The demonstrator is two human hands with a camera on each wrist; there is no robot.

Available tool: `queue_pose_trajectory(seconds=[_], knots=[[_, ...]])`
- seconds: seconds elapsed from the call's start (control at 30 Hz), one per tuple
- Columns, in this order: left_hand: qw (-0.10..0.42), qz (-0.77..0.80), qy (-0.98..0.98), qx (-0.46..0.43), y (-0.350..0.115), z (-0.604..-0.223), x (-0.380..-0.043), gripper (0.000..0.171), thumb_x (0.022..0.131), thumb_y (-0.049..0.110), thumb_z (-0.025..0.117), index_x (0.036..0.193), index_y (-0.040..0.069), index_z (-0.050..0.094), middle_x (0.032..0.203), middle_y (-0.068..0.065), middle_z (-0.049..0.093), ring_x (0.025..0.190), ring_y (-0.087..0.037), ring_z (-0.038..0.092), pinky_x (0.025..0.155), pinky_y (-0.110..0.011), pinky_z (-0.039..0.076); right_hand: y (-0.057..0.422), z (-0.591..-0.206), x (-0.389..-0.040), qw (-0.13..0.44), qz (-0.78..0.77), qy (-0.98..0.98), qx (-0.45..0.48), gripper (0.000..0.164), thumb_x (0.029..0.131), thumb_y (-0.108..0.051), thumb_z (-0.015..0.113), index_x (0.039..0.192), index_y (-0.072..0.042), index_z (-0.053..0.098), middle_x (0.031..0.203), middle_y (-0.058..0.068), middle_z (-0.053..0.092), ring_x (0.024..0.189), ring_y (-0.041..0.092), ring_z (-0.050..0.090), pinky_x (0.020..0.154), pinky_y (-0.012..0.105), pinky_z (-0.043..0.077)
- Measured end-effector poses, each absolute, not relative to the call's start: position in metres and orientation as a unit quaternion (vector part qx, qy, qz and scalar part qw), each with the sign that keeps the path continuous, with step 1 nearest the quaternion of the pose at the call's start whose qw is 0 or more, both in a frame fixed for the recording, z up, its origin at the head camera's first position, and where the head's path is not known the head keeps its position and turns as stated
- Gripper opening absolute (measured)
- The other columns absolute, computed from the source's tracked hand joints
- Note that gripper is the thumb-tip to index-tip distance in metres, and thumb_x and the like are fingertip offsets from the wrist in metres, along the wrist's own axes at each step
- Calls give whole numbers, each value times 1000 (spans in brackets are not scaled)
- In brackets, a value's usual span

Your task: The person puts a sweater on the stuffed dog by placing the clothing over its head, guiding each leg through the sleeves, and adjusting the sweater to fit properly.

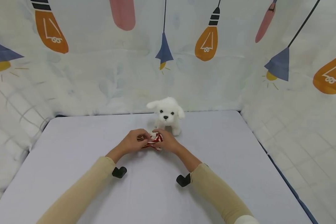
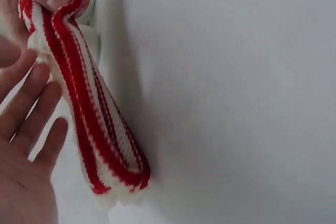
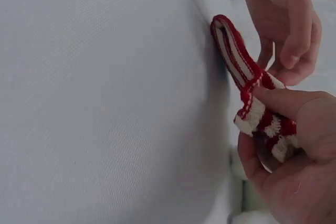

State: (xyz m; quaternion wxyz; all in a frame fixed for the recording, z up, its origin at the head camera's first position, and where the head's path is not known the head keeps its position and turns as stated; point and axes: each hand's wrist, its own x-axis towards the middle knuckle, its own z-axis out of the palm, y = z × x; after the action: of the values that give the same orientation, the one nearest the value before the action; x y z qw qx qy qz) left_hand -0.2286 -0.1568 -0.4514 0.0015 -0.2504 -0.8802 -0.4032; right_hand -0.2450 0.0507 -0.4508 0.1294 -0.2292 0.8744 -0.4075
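Observation:
A small red-and-white striped knitted piece [image 1: 154, 140] is between my two hands, just in front of a white plush dog [image 1: 168, 113]. My right hand [image 3: 294, 145] pinches its bunched end between thumb and fingers. The rest hangs as a folded, looped strip [image 2: 79, 93], seen in the left wrist view. Beside the strip is my left hand [image 2: 26, 129], its fingers loosely extended; the fingertips come close to the knit, and whether they touch it I cannot tell. In the right wrist view my left hand [image 3: 289, 30] appears above the piece, fingers gently bent.
The plush dog stands upright near the far edge of a white-covered table [image 1: 226, 140], facing me. Patterned white curtains [image 1: 106, 77] with printed lamps and bulbs enclose the back and sides. A black wrist-camera part [image 1: 119, 172] sits by each sleeve.

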Motion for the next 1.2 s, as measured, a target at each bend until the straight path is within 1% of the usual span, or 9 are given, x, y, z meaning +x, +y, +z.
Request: queue_pose_trajectory(seconds=[0.1,0.2,0.4,0.57,0.63,0.77,0.9,1.07,1.2], knots=[[74,-384,-888,-241,-157,-451,-233,9,93,14,63,99,12,68,101,-3,66,95,-19,63,85,-41,54,55,-449,-245,103,-391,883,-239,59,84,-3,72,138,-12,50,139,10,55,125,23,52,100,38,46],[104,-365,-894,-237,-158,-452,-238,12,93,16,64,104,11,67,108,-5,64,102,-24,61,90,-45,51,58,-448,-244,77,-376,889,-251,60,84,2,70,138,-14,50,138,8,56,128,22,51,103,39,45],[60,-367,-895,-248,-160,-456,-243,15,92,17,66,106,16,69,106,-3,68,99,-21,63,88,-45,51,64,-450,-245,32,-377,886,-269,55,83,11,64,130,-15,58,133,6,61,126,21,54,101,37,47],[28,-370,-893,-255,-158,-456,-244,9,87,9,68,94,15,66,95,-1,66,90,-18,61,87,-45,50,69,-451,-244,16,-405,871,-276,50,80,18,59,119,-12,65,123,8,66,117,21,59,94,35,50],[19,-371,-893,-254,-156,-455,-244,10,85,6,68,88,14,62,89,0,62,85,-16,58,84,-42,51,69,-451,-245,22,-407,873,-269,47,81,14,64,120,-11,65,122,9,66,117,21,59,95,37,49],[17,-369,-896,-247,-152,-454,-245,18,81,1,65,80,15,53,78,1,53,75,-14,50,72,-32,47,70,-450,-244,66,-396,877,-265,48,84,-15,75,129,-14,58,126,5,63,117,19,58,98,37,47],[23,-359,-900,-246,-147,-449,-244,29,75,-9,61,72,15,46,68,2,42,67,-14,42,62,-28,37,70,-447,-241,120,-400,867,-271,57,86,-37,72,135,-16,54,124,3,63,112,17,60,93,35,49],[9,-335,-911,-240,-138,-441,-241,36,68,-14,57,65,14,36,65,4,30,65,-13,37,61,-27,30,68,-444,-237,150,-406,867,-248,59,84,-48,70,135,-25,53,124,-3,62,107,13,58,86,30,50],[12,-314,-918,-242,-130,-437,-240,35,67,-15,52,63,14,33,63,4,26,63,-12,33,59,-26,27,67,-445,-237,158,-398,871,-242,57,85,-48,68,136,-30,51,122,-3,61,102,12,57,81,27,50]])
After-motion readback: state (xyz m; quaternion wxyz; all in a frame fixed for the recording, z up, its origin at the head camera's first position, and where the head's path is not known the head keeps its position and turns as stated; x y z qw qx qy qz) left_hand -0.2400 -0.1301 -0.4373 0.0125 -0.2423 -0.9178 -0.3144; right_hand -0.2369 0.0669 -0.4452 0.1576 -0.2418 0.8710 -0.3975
